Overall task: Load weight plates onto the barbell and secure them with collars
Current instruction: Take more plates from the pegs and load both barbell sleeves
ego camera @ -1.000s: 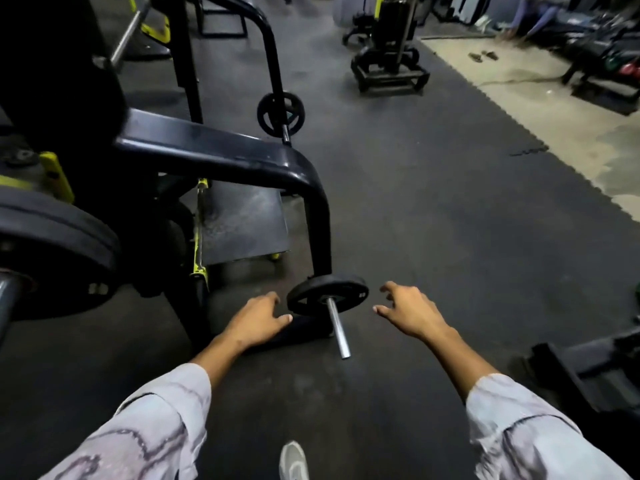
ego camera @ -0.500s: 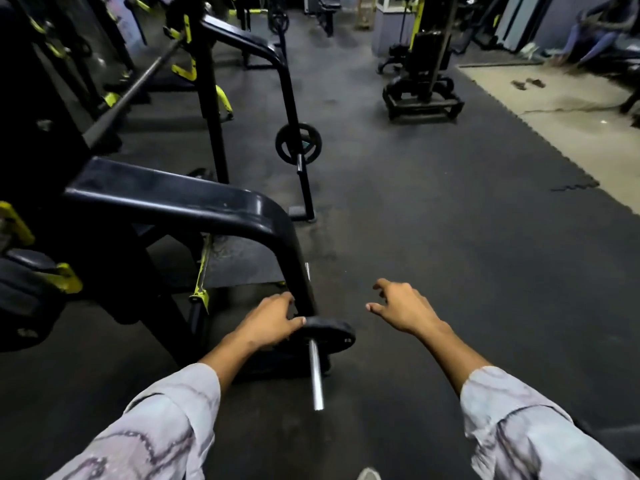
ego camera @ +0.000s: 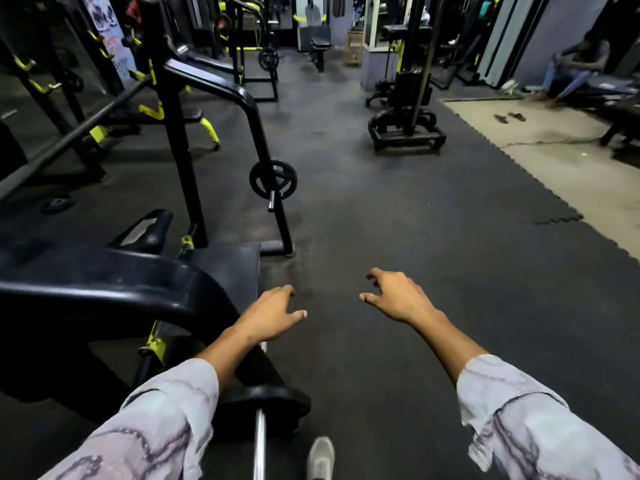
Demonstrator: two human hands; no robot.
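A black weight plate (ego camera: 273, 398) sits on a steel sleeve (ego camera: 259, 441) low in the head view, partly hidden under my left forearm. My left hand (ego camera: 268, 315) hovers above and beyond it, fingers loosely spread, holding nothing. Out to the right, my right hand (ego camera: 394, 297) is held over the floor mat with curled, parted fingers, also empty. A second black plate (ego camera: 273, 180) hangs on a short peg of the farther rack upright. A long barbell (ego camera: 69, 136) rests on the rack at the left. No collar is visible.
The black padded rack arm (ego camera: 114, 289) crosses at left, close to my left arm. A cable machine (ego camera: 408, 126) stands ahead on the right. A small plate (ego camera: 55, 204) lies on the floor at left. A person sits at far right (ego camera: 571, 67). My shoe (ego camera: 320, 457) shows at the bottom.
The view has tilted up and forward, so the near plate and sleeve slid down under my left arm. My left hand has come off the plate; both hands are empty and raised.
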